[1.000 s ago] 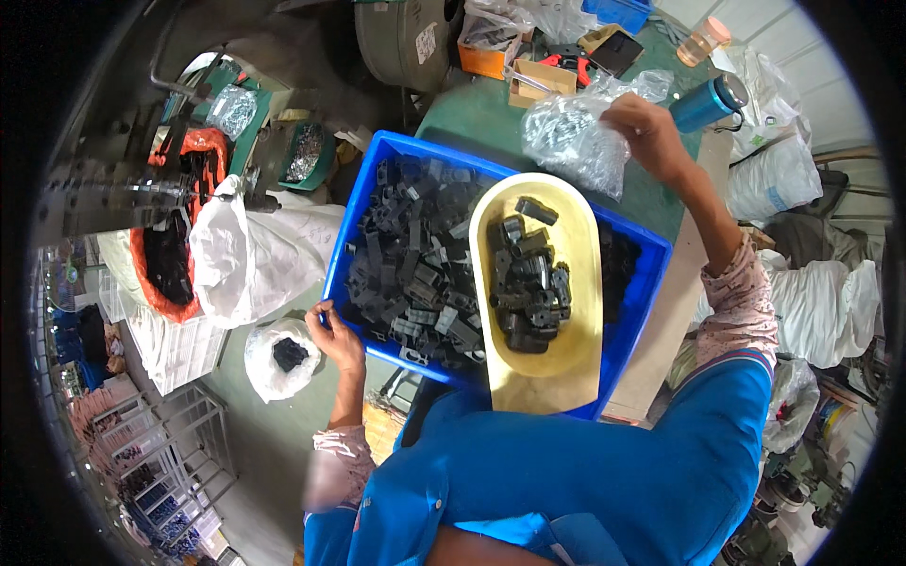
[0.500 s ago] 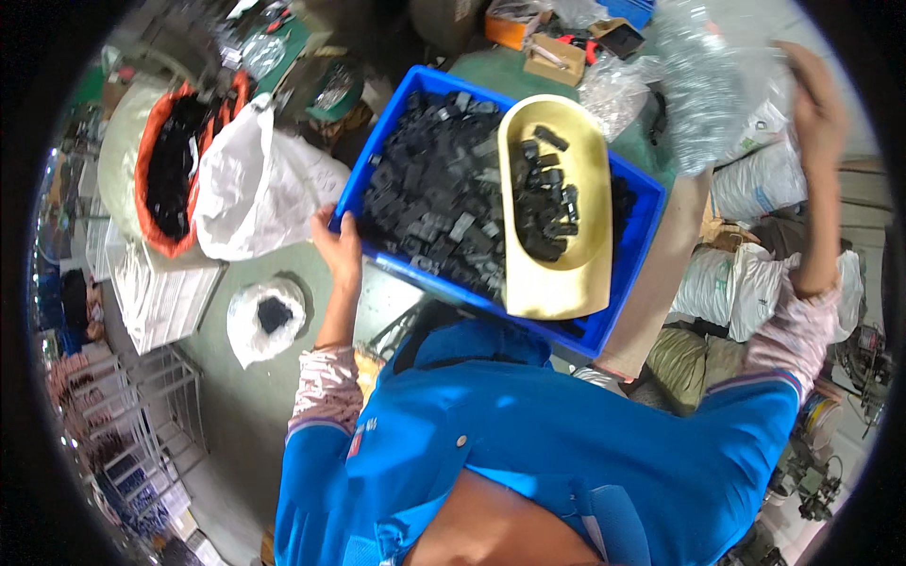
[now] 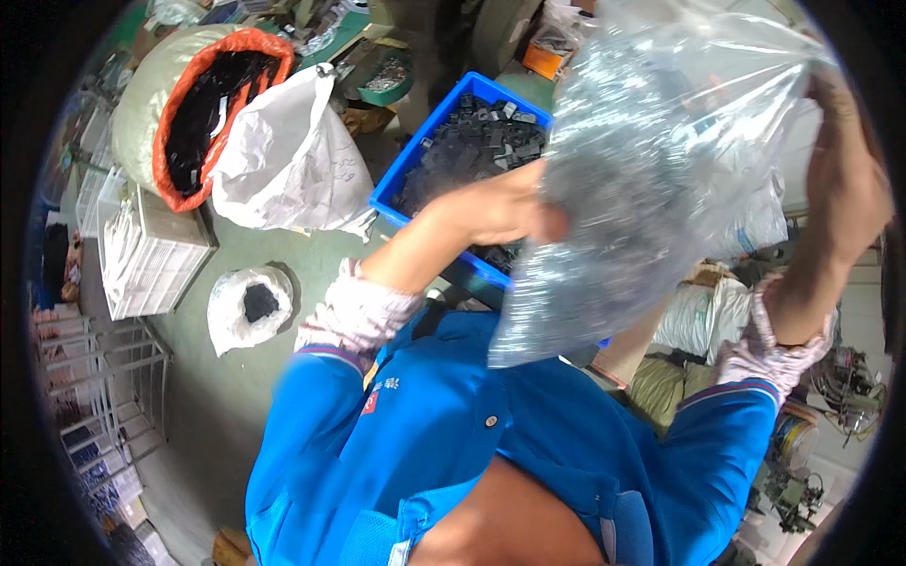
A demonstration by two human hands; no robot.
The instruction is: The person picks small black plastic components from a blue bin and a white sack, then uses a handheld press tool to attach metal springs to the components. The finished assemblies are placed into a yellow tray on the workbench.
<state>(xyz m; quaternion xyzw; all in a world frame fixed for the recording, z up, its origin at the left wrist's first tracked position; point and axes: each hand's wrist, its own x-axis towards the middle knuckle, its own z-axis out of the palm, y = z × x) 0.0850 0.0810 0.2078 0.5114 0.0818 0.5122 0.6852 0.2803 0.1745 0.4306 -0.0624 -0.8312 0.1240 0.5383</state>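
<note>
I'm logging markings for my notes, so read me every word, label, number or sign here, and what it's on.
Blue shirt: small pale characters and a red patch on the chest; wording not copied.
White sack left of the blue tub: dark handwritten marks; not copied.
White sack at the right: bluish marks, too small to read.
Clear plastic bag: no lettering that I can make out.

The clear plastic bag (image 3: 642, 189), held up in front, barred the way from above to the blue bin's (image 3: 428, 139) right part. The left hand (image 3: 514, 208) and forearm crossed the bin's near side; beyond them, the black parts (image 3: 491, 137) at the far left could be reached from above.
</note>
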